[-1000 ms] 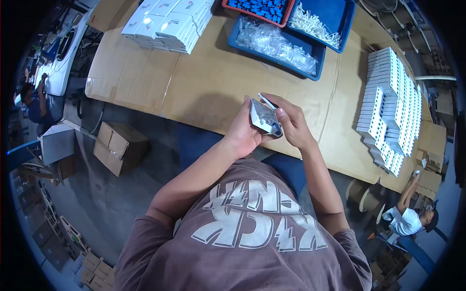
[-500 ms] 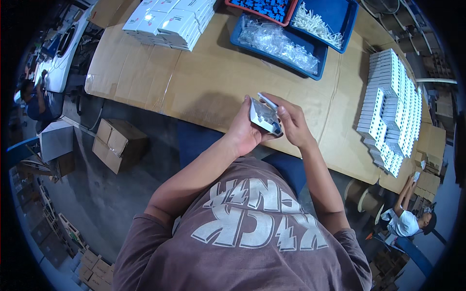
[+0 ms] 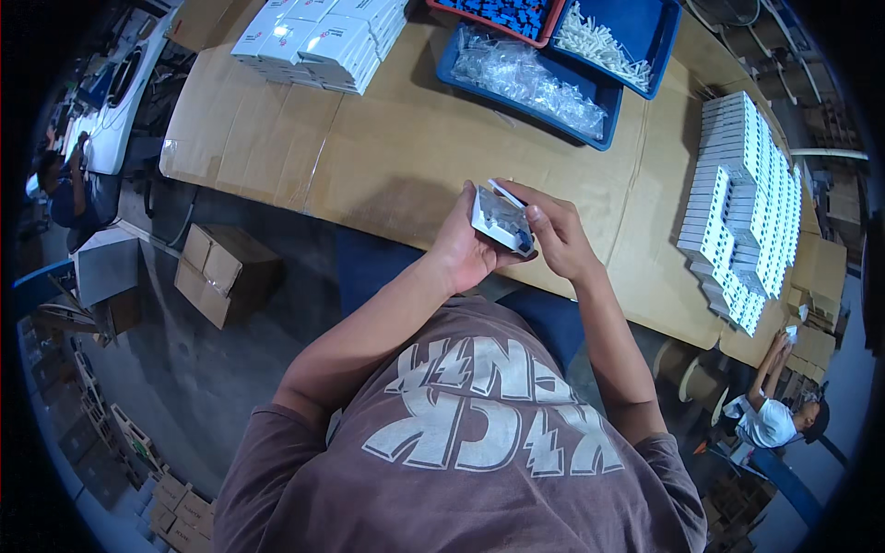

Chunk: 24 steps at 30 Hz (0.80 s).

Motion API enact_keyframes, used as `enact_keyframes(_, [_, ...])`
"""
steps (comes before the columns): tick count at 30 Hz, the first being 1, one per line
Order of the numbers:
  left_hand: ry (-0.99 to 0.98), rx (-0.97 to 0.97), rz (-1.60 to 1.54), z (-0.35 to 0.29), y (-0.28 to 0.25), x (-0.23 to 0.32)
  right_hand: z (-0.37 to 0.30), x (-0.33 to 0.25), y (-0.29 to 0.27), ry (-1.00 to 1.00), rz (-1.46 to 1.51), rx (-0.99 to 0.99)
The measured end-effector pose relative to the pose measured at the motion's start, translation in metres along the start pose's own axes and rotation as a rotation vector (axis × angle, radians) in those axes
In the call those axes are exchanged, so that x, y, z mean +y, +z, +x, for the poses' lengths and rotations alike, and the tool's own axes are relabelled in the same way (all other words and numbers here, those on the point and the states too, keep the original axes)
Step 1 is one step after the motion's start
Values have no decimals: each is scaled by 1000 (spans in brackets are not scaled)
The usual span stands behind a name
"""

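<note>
Just over the table's near edge, my left hand is closed round a small white box with an open face. Inside it lie a clear plastic bag with small parts and, at the end nearer my right hand, a dark blue piece. My right hand is beside the box, its fingers closed on a thin white flap along the far side. Whether that flap is joined to the box I cannot tell.
Cardboard covers the table. At the back stand stacked white boxes, a red tray of blue parts, a blue tray of clear bags and another blue tray of white plugs. White slotted pieces are stacked at right. Two people work nearby.
The dark blue piece now sits a little further inside the box. Both hands and the flap have shifted only slightly.
</note>
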State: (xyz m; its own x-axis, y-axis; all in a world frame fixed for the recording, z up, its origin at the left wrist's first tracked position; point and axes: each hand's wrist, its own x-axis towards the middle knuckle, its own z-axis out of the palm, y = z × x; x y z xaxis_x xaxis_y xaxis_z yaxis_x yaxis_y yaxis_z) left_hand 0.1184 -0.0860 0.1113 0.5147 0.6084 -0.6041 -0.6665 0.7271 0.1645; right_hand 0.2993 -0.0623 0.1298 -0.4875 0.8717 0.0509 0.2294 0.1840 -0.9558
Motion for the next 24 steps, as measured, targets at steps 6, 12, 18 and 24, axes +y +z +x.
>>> enact_keyframes(6, [-13,-39,9,-3,4,1,2,-6,6,13,-69,-5])
enact_keyframes(12, [10,16,31,0,2,-2,3,-6,13,23,-121,-8])
enact_keyframes(18, [4,24,24,0,0,-3,4,-4,15,25,-127,-8])
enact_keyframes(24, [-49,74,34,3,-3,-7,0,0,17,84,-119,-25])
